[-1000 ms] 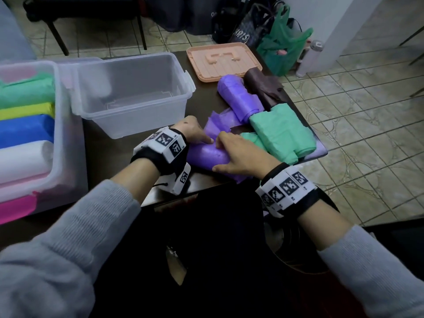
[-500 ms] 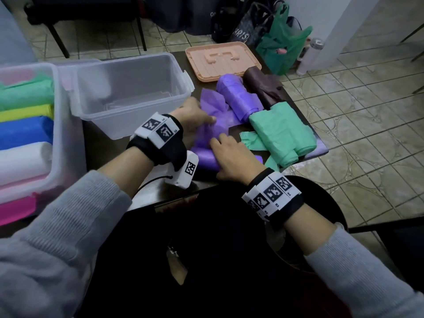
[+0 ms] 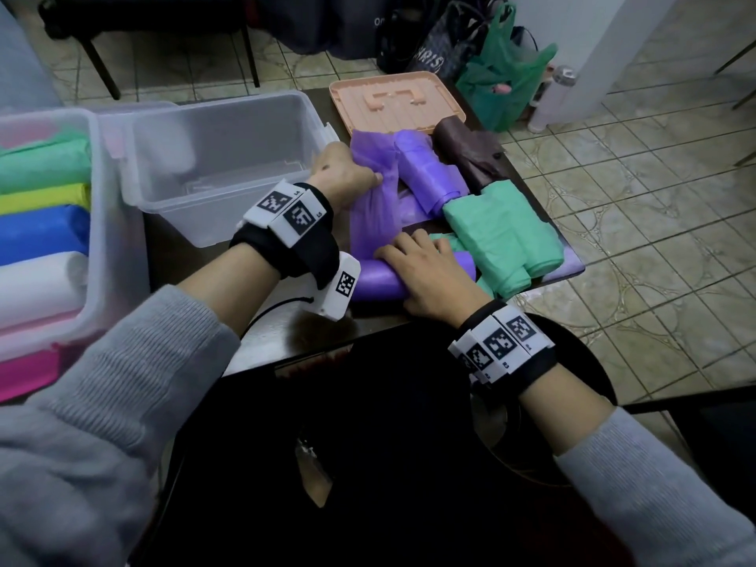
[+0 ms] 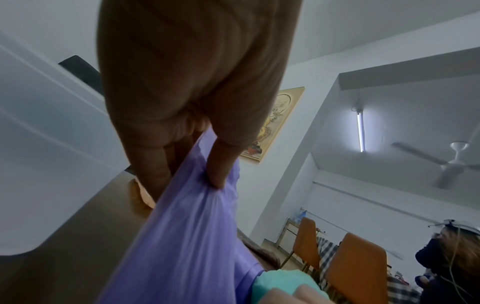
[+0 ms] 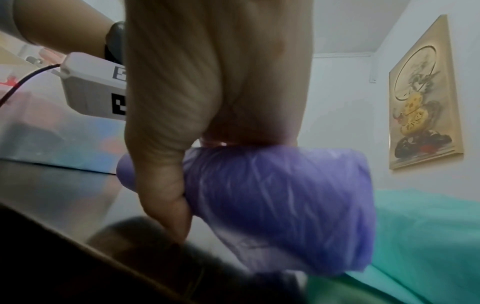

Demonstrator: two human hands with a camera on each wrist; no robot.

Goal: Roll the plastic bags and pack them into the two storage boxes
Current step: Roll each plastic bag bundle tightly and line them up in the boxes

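Observation:
A purple plastic bag (image 3: 372, 214) lies partly rolled on the dark table (image 3: 286, 345). Its rolled part (image 3: 376, 282) is near the front edge. My right hand (image 3: 425, 272) lies over that roll (image 5: 280, 205), thumb curled against its near side. My left hand (image 3: 347, 173) pinches the bag's loose end (image 4: 187, 236) and holds it stretched away from the roll, beside the empty clear storage box (image 3: 245, 214). A second clear box (image 3: 106, 223) at the left holds green, yellow, blue, white and pink rolls.
Behind the roll lie another purple roll (image 3: 425, 173), a brown bag (image 3: 466, 157) and folded green bags (image 3: 503, 235) near the table's right edge. A peach lid (image 3: 392, 102) sits at the far end. Bags and a bottle stand on the tiled floor beyond.
My left hand left the roll and moved away from me, pulling the bag's loose end taut. My right hand shifted slightly left and stayed on the roll.

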